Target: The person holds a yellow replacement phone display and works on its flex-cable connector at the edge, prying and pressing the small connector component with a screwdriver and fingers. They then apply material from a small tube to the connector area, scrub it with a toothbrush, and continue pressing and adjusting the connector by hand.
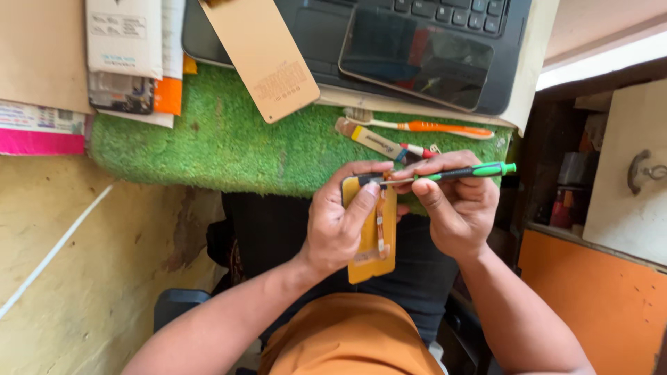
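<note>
My left hand (340, 222) grips a flat yellow-orange phone part (381, 243) with a thin ribbon cable running down its face, held upright over my lap. My right hand (455, 208) holds a green-and-black screwdriver (458, 172) sideways, its metal tip resting at the top edge of the yellow part, close to my left thumb. Both hands hover just in front of the green turf mat (229, 146) at the table's edge.
On the mat lie an orange toothbrush (424, 127) and a small tube (372, 139). Behind them sit a dark laptop (333, 42) with a black phone (417, 59) on it, a tan card (267, 59), and stacked boxes (128, 55) at left. A cluttered shelf (590, 173) stands right.
</note>
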